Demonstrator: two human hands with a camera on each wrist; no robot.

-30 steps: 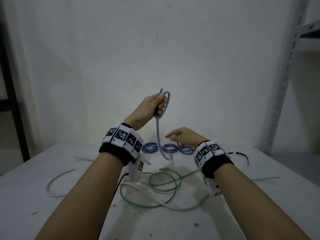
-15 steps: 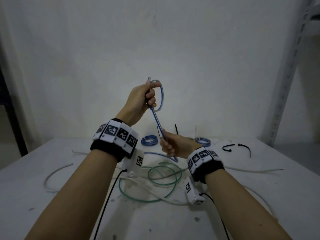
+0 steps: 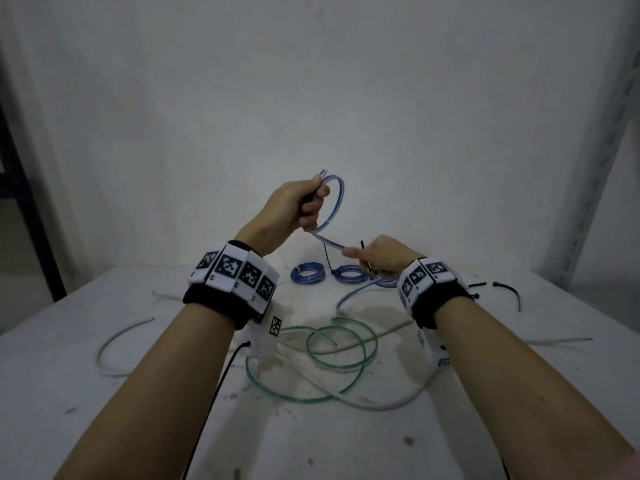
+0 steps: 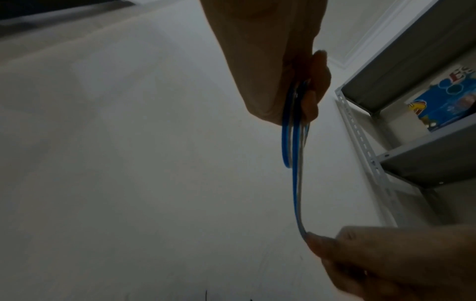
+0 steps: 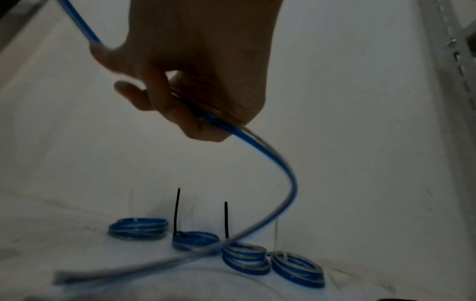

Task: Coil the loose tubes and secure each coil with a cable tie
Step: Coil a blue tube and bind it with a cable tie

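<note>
- Head view: the left hand point(image 3: 294, 209) is raised above the white table point(image 3: 104, 427), fingers curled round a loop of the blue-and-clear flexible tube point(image 3: 337, 199); one cut tube end projects above the fist.
- Head view: the right hand point(image 3: 384, 254), lower and to the right, pinches the same tube where it runs down from the loop; the free length drops behind the wrist to the table.
- Head view: finished blue tube coils point(image 3: 308, 273) lie at the far side of the table; a loose green tube point(image 3: 311, 362) and white tubes point(image 3: 117, 341) lie nearer; black cable ties point(image 3: 509, 291) lie far right.
- Left wrist view: the left hand point(image 4: 273, 61) clamps the loop strands between closed fingers and palm; the tube point(image 4: 296, 183) runs down to the right hand's fingertips point(image 4: 313, 240).
- Right wrist view: the right hand point(image 5: 201, 67) is closed on the tube point(image 5: 283, 169), which passes through the curled fingers and curves down to the table in front of four tied coils point(image 5: 139, 228), two with upright black tie tails point(image 5: 176, 211).
</note>
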